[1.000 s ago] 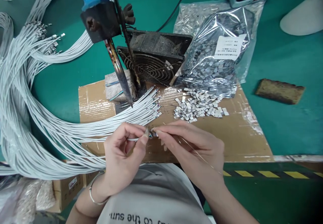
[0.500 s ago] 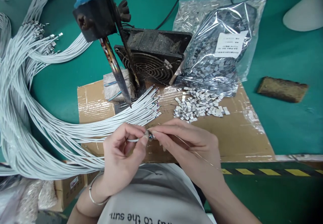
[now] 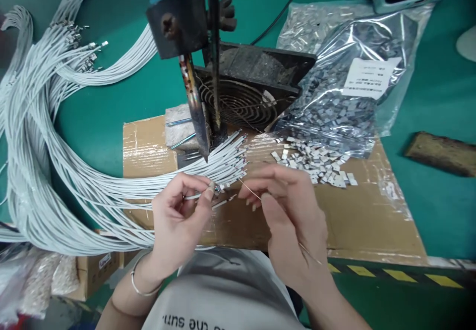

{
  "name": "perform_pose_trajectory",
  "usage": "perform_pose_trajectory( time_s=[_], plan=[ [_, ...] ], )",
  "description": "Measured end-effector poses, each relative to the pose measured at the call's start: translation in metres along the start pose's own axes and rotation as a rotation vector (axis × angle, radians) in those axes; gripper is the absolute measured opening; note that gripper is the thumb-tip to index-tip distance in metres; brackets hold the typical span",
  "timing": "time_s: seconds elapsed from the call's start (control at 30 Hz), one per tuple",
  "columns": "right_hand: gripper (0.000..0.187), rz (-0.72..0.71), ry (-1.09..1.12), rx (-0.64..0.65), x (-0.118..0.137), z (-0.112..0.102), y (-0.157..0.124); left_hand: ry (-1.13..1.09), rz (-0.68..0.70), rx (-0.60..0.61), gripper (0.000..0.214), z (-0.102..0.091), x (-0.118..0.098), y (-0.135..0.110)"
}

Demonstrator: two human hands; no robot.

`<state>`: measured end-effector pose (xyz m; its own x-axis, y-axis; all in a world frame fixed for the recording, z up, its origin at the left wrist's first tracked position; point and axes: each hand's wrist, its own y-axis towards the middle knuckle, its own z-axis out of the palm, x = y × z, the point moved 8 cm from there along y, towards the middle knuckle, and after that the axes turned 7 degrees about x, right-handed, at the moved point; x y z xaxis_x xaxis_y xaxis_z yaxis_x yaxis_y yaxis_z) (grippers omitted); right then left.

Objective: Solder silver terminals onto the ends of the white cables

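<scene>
Below the soldering iron's tip, my left hand (image 3: 182,226) pinches the end of a white cable (image 3: 192,197) between thumb and forefinger. A small shiny metal tab (image 3: 223,187) shows just past those fingertips. My right hand (image 3: 297,221) is a little to the right, apart from the left one. A thin solder wire (image 3: 250,189) passes through it, coming out past the thumb toward the cables. The soldering iron (image 3: 194,104) points downward above, its tip over a bundle of white cables (image 3: 174,176). Loose metal tabs (image 3: 327,164) lie heaped on the cardboard (image 3: 357,221).
A black fan (image 3: 245,102) stands behind the iron, beside a grey block (image 3: 180,129) with metal pins. Plastic bags of tabs (image 3: 357,107) lie at the back right. Further right is a brown sponge-like block (image 3: 441,152). Long cable bundles (image 3: 33,122) fill the left side.
My right hand has drawn away to the right from my left fingertips, its fingers loosening. The metal tab at the cable end is now exposed. The whole view has shifted slightly.
</scene>
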<state>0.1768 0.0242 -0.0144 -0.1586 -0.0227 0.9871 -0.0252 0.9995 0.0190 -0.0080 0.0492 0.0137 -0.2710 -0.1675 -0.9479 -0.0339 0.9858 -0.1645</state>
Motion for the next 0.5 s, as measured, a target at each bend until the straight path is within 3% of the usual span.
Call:
perform_pose_trajectory(
  time_s=[0.03, 0.13, 0.2, 0.5],
  plan=[
    [0.013, -0.004, -0.019, 0.002, 0.002, 0.000, 0.002, -0.009, -0.001, -0.008, 0.014, -0.001, 0.000, 0.001],
    [0.026, -0.046, -0.046, 0.016, 0.010, 0.001, 0.010, -0.026, 0.003, -0.016, 0.014, -0.003, 0.000, 0.005],
    [0.024, -0.059, -0.007, 0.013, 0.013, 0.002, 0.015, -0.025, 0.001, -0.024, 0.014, -0.005, 0.000, 0.006],
    [0.021, 0.027, 0.210, -0.031, 0.010, 0.010, 0.022, -0.009, 0.018, -0.063, 0.012, -0.005, 0.004, 0.013]
  ],
)
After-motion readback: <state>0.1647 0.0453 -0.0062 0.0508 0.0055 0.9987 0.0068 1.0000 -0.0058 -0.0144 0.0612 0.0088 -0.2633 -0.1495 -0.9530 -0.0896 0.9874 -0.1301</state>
